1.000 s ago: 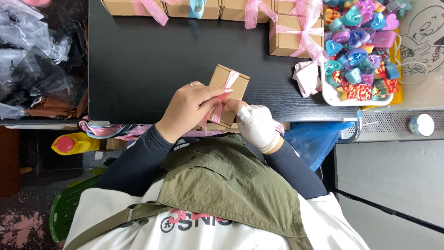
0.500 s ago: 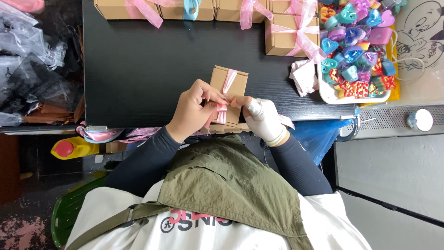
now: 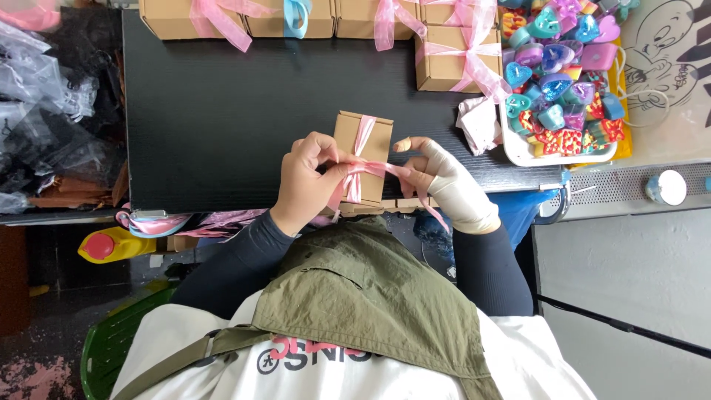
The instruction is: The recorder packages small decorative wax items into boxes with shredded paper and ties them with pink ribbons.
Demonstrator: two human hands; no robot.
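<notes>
a: what's on the table (image 3: 222, 133)?
b: a tan box (image 3: 363, 152) near its front edge, between both hands. tied boxes (image 3: 311, 16) line the far edge, with a tray (image 3: 522, 152) of coloured hearts at the right.
a: and the hands?
b: left hand (image 3: 307, 181) pinches the pink ribbon (image 3: 359, 174) shut at the box; right hand (image 3: 437, 174), gloved, pinches its other end.

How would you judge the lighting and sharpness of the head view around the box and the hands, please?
Head view: soft, even light, with no hard shadows on the black table. The cardboard box, pink ribbon, left hand and right hand are fairly sharp, fingertips slightly soft. The bin of hearts at top right is cropped, with small glints of glare.
</notes>
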